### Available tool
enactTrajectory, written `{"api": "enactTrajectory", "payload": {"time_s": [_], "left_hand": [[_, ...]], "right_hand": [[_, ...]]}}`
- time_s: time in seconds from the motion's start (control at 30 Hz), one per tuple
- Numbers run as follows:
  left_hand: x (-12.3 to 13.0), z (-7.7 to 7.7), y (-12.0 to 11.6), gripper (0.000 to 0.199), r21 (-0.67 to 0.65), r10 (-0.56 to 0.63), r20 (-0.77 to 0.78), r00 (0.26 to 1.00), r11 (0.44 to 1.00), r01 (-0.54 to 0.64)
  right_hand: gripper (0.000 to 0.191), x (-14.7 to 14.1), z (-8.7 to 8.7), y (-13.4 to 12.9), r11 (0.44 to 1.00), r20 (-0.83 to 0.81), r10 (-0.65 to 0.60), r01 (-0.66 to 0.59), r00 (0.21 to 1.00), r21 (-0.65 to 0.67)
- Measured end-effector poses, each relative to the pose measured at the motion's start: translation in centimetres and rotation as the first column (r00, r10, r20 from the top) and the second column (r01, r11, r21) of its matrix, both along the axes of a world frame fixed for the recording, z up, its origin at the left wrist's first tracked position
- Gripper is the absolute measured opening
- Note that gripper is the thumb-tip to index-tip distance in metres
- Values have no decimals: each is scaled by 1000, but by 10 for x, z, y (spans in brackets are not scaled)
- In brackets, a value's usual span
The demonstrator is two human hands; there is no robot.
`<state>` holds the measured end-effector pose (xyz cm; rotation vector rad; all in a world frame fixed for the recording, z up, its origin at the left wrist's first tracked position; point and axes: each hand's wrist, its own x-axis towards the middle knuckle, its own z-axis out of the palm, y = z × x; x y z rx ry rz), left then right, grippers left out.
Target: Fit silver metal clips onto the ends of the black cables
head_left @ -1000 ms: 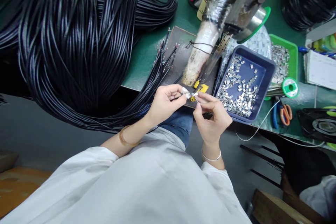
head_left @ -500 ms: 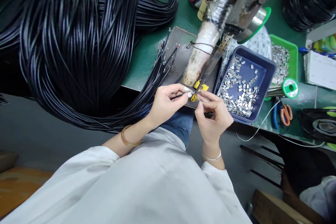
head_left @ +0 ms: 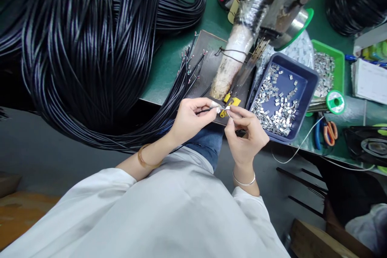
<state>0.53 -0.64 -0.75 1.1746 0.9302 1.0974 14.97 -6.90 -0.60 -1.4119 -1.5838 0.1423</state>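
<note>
My left hand (head_left: 195, 117) pinches a black cable (head_left: 204, 110) near its end, with white wraps on the fingertips. Just right of it, my right hand (head_left: 246, 129) is closed on a thin pale wire (head_left: 229, 117). A small silvery connector (head_left: 227, 108) sits at the fingertips between the hands, at the cable's end. Yellow parts (head_left: 234, 102) of a fixture lie right behind the fingertips. A bundle of cables with bared ends (head_left: 189, 68) rests on a dark board (head_left: 208, 44) behind my left hand.
Large black cable coils (head_left: 90, 48) fill the left. A taped duct (head_left: 231, 62) slants down to the fixture. On the right are a blue tray (head_left: 305, 88) of metal connectors, a green tray (head_left: 338, 64), a solder spool (head_left: 335, 102) and orange-handled scissors (head_left: 330, 133).
The small silvery connector now shows more clearly at my right fingertips. Both hands have stayed in nearly the same place and grip.
</note>
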Motion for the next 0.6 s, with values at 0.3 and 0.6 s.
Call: {"api": "enactTrajectory", "payload": {"time_s": [0.3,0.6], "left_hand": [[-1,1,0,7,-5,-24,-11,1000,1000,24],[-4,0,-3,6,-33,-42,-63,997,999,40]], "right_hand": [[14,-2,4,-1,1000,-12,-10,10,1000,-13],[15,-1,2,-4,999,-27,6,-7,1000,-36]]}}
